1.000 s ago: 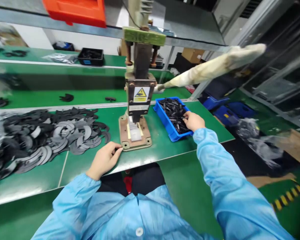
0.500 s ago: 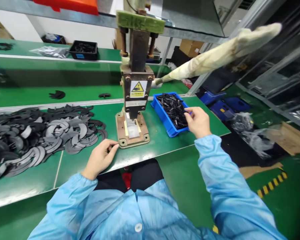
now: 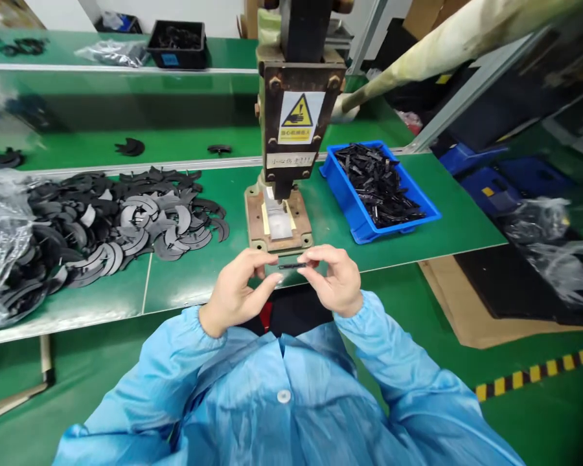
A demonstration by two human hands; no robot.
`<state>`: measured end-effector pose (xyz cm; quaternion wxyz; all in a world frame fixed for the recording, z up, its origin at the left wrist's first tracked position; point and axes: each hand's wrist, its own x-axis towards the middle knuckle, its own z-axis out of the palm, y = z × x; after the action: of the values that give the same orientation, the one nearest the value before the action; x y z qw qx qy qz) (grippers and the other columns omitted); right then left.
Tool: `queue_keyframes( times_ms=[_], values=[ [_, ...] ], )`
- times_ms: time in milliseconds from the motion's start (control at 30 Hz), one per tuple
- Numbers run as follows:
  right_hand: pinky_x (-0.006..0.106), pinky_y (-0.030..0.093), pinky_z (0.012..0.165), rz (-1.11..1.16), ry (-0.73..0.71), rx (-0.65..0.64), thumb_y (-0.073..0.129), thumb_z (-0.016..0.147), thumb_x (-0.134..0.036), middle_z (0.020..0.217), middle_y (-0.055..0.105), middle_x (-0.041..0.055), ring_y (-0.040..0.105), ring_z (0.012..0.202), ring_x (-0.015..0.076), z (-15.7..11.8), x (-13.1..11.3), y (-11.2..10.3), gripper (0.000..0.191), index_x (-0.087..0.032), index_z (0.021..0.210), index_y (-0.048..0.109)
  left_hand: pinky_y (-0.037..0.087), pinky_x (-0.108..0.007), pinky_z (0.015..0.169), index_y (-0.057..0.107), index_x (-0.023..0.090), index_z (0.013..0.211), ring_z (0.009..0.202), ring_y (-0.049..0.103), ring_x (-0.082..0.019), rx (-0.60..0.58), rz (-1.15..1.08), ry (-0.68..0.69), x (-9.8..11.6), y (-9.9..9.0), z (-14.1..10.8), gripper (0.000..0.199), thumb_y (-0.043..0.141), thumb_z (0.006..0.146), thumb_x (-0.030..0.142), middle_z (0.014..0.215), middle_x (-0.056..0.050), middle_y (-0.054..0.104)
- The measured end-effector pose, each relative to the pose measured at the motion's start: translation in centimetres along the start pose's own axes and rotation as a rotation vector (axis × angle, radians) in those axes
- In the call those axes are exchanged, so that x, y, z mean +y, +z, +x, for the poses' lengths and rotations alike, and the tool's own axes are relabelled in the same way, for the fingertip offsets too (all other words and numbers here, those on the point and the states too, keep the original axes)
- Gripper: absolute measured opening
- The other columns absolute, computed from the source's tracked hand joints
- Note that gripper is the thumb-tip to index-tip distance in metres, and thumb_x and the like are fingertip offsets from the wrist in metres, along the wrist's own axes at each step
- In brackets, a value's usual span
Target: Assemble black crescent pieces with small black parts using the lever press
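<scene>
A small black strip lies level between my hands, in front of the press base. My right hand pinches its right end between thumb and fingers. At the strip's left end is my left hand, thumb and forefinger apart around the tip; whether they touch it is hard to tell. Above the base, which bears a pale metal fixture, stands the press head with a warning label. Many similar black strips fill the blue bin on the right.
Grey and black curved pieces form a large pile at left, beside a clear plastic bag. The press's long wrapped lever slants up to the right. Behind are a black bin and loose curved pieces.
My right hand has come from the blue bin to the front of the press with a black strip. My left hand has lifted off the base's corner to meet it. The view has shifted.
</scene>
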<state>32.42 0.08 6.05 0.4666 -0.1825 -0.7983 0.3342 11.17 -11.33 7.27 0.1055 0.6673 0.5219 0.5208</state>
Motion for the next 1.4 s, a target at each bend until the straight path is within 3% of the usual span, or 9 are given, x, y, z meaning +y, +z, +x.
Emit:
queue_keyframes(
  times_ms=[433, 700, 800, 967, 1033, 1133, 1200, 1300, 1400],
  values=[
    [0.04, 0.07, 0.079, 0.016, 0.064, -0.022, 0.079, 0.094, -0.026, 0.107, 0.085, 0.0031, 0.081, 0.09, 0.0186, -1.2, -0.2, 0.4, 0.034, -0.031, 0.124, 0.064, 0.06, -0.034, 0.073, 0.07, 0.025, 0.125, 0.078, 0.07, -0.017, -0.042, -0.034, 0.019, 1.1, 0.5, -0.1, 0.025, 0.077, 0.101, 0.029, 0.106, -0.008, 0.078],
    [0.04, 0.069, 0.088, 0.026, 0.044, -0.032, 0.079, 0.094, -0.022, 0.11, 0.086, 0.0034, 0.083, 0.1, 0.0191, -1.7, 0.0, 0.4, 0.036, -0.031, 0.125, 0.064, 0.06, -0.033, 0.074, 0.072, 0.026, 0.124, 0.082, 0.071, -0.018, -0.062, -0.102, 0.032, 1.8, 0.4, -0.2, 0.027, 0.079, 0.098, 0.023, 0.103, -0.007, 0.078],
    [0.04, 0.069, 0.087, 0.015, -0.027, -0.061, 0.078, 0.094, -0.021, 0.109, 0.086, 0.0029, 0.083, 0.1, 0.019, -1.2, 0.1, 0.2, 0.035, -0.032, 0.125, 0.064, 0.061, -0.034, 0.075, 0.075, 0.024, 0.118, 0.085, 0.072, -0.019, -0.094, -0.186, -0.113, 1.8, 0.4, -0.3, 0.019, 0.077, 0.101, 0.032, 0.104, -0.009, 0.079],
    [0.035, 0.064, 0.08, -0.028, -0.259, -0.207, 0.075, 0.095, -0.018, 0.108, 0.087, -0.0002, 0.084, 0.093, 0.0162, 0.4, -0.1, -0.4, 0.045, -0.036, 0.134, 0.062, 0.057, -0.027, 0.063, 0.07, 0.02, 0.098, 0.068, 0.067, -0.014, -0.287, -0.625, -0.606, 1.3, 0.3, -0.2, 0.03, 0.073, 0.103, 0.049, 0.081, -0.004, 0.072],
    [0.034, 0.064, 0.08, -0.051, -0.305, -0.286, 0.073, 0.097, -0.019, 0.11, 0.087, 0.0, 0.084, 0.096, 0.0162, 1.2, -0.4, -0.8, 0.048, -0.036, 0.139, 0.06, 0.056, -0.025, 0.06, 0.065, 0.02, 0.094, 0.065, 0.065, -0.013, -0.355, -0.781, -0.682, 1.1, 0.2, 0.1, 0.036, 0.083, 0.095, 0.05, 0.08, -0.002, 0.071],
    [0.039, 0.068, 0.089, -0.139, -0.318, -0.321, 0.075, 0.096, -0.024, 0.121, 0.084, 0.0036, 0.082, 0.11, 0.0204, 2.9, -1.0, -2.4, 0.052, -0.035, 0.144, 0.06, 0.058, -0.026, 0.061, 0.067, 0.02, 0.107, 0.064, 0.067, -0.013, -0.366, -0.837, -0.659, 0.3, 0.1, 1.2, 0.039, 0.089, 0.089, 0.048, 0.08, 0.0, 0.069],
    [0.046, 0.068, 0.099, -0.233, -0.28, -0.222, 0.076, 0.095, -0.027, 0.126, 0.081, 0.0063, 0.079, 0.118, 0.0245, 4.9, -1.5, -4.1, 0.047, -0.034, 0.141, 0.063, 0.059, -0.028, 0.064, 0.069, 0.02, 0.116, 0.066, 0.07, -0.014, -0.263, -0.748, -0.609, -1.0, 0.0, 2.4, 0.043, 0.089, 0.089, 0.048, 0.079, 0.001, 0.069],
    [0.051, 0.066, 0.106, -0.289, -0.245, 0.123, 0.074, 0.098, -0.038, 0.122, 0.075, 0.0079, 0.074, 0.12, 0.0262, 9.3, -2.6, -7.4, 0.033, -0.029, 0.13, 0.069, 0.062, -0.031, 0.072, 0.07, 0.019, 0.106, 0.073, 0.074, -0.017, -0.023, -0.51, -0.558, -4.3, -0.1, 4.8, 0.038, 0.086, 0.09, 0.05, 0.082, -0.003, 0.074],
    [0.041, 0.065, 0.103, -0.123, -0.315, 0.364, 0.071, 0.098, -0.058, 0.13, 0.068, 0.0063, 0.072, 0.119, 0.0201, 14.3, -4.9, -10.0, 0.052, -0.026, 0.138, 0.063, 0.061, -0.032, 0.077, 0.072, 0.019, 0.098, 0.079, 0.074, -0.019, 0.091, -0.217, -0.494, -8.0, 0.0, 7.3, 0.032, 0.081, 0.092, 0.049, 0.088, -0.005, 0.078]
  ],
)
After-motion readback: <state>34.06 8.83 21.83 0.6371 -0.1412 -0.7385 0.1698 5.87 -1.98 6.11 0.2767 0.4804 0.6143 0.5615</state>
